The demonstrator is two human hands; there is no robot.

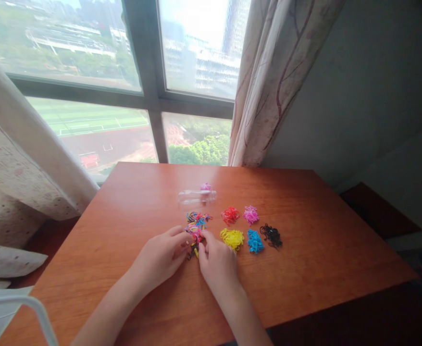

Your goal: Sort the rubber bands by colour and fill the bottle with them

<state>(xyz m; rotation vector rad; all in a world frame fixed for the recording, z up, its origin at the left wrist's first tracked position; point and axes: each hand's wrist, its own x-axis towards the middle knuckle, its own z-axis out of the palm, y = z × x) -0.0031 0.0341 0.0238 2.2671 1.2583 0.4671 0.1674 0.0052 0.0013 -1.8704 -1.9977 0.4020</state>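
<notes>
Red pile [230, 216], pink pile [250, 216], yellow pile [232, 239], blue pile [255, 241], black pile [271, 236]: lay one colour apiece, seemingly done, between two and four o'clock of the mix [197, 221].
Mix: was tangled in many colours and looked left to part; it lay at two o'clock from the left hand [163, 251], eleven from the right hand [218, 260].
Hands: both half curled, fingertips at the mix; whether either pinched anything, I couldn't tell.
</notes>
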